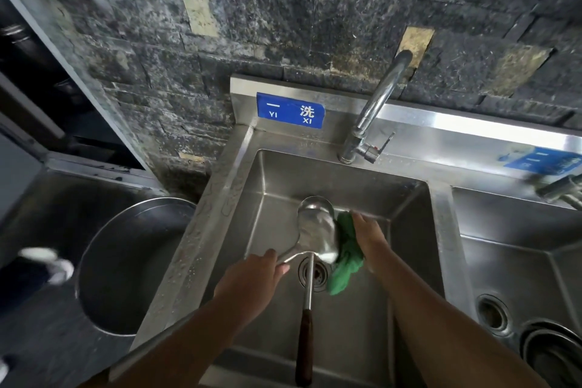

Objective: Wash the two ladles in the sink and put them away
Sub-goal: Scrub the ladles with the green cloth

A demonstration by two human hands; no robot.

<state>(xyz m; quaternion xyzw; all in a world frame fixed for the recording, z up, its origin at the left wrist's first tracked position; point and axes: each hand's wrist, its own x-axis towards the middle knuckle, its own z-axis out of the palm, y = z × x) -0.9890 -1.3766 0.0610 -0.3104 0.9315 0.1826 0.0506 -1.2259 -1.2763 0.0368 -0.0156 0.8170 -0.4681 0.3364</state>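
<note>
On the left, my left hand (252, 282) is curling round the thin steel shaft of one ladle (315, 208), holding its rounded bowl inside the sink (271, 173). The polished metal is looking slick, so I'm judging it could twist loose under rubbing and clatter onto the second ladle (305, 337), which is lying over the drain with its dark, wooden-looking grip toward me. Blur is hiding the exact contact. On the right, my right hand (367, 235) is bunching a soft green cloth (346, 255) beside the bowl.
</note>
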